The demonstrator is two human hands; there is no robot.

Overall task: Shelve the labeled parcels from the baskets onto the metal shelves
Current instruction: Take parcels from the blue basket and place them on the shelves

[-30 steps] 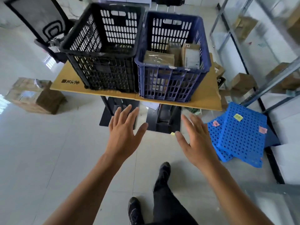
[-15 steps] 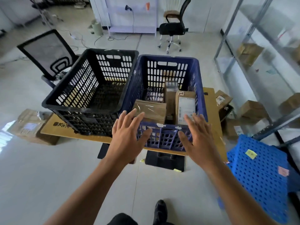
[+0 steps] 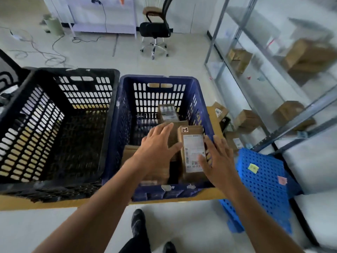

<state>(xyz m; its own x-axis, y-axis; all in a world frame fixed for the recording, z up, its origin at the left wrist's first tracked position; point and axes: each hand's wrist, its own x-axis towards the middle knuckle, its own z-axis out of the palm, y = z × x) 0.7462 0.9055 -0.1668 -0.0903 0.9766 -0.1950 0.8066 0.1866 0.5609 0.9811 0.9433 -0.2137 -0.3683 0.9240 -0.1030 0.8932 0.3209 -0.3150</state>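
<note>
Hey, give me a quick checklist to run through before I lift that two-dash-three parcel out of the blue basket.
1. Hands free: ok. The left hand and right hand are open, holding nothing.
2. Label: ok. A "2-3" tag shows on the parcel.
3. Grip: not ok. The hands flank the parcel; no fingers curl round it.
4. Free to lift: cannot tell. It stands against a neighbouring parcel in the blue basket.
5. Shelf slot: cannot tell. The metal shelves are blurred; no markings are legible.
</note>
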